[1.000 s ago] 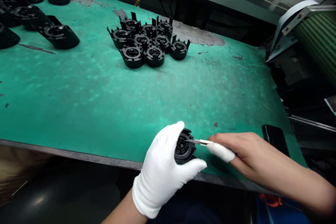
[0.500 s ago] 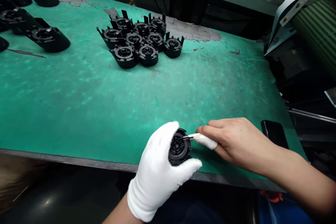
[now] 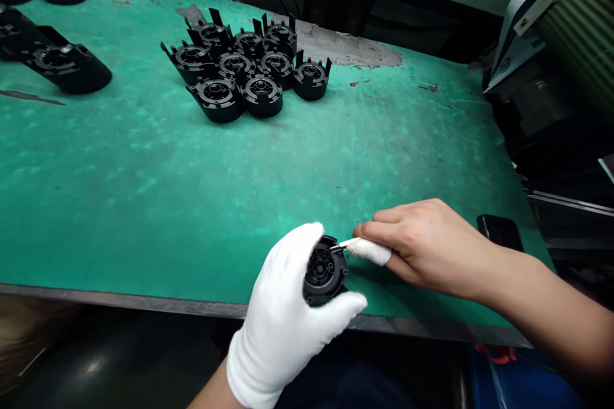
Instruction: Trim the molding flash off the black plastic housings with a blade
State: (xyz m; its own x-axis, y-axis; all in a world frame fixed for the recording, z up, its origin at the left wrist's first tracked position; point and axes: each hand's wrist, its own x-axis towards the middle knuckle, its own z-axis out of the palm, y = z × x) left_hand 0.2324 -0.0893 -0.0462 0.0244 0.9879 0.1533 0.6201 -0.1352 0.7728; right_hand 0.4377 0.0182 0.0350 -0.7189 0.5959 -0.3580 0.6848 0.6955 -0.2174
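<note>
My left hand (image 3: 285,319), in a white glove, is closed around a round black plastic housing (image 3: 326,271) above the table's front edge. The housing's ribbed inner face points up, and the glove covers its left side. My right hand (image 3: 422,246) is bare apart from a white cover on one digit. It pinches a slim pale tool with a thin metal tip (image 3: 341,245); the exact kind I cannot make out. That tip reaches over the housing's upper right part and seems to touch it.
Several similar black housings (image 3: 261,94) stand grouped on the green tabletop (image 3: 307,166). Taller black parts (image 3: 71,67) are at the far left. A black phone-like object (image 3: 499,232) lies right of my right forearm. Machinery with a green ribbed surface (image 3: 575,25) borders the right side.
The tool tip has shifted slightly up and outward on the housing, with my right hand moving a little up and left. The whole view has shifted slightly; my left hand keeps its hold.
</note>
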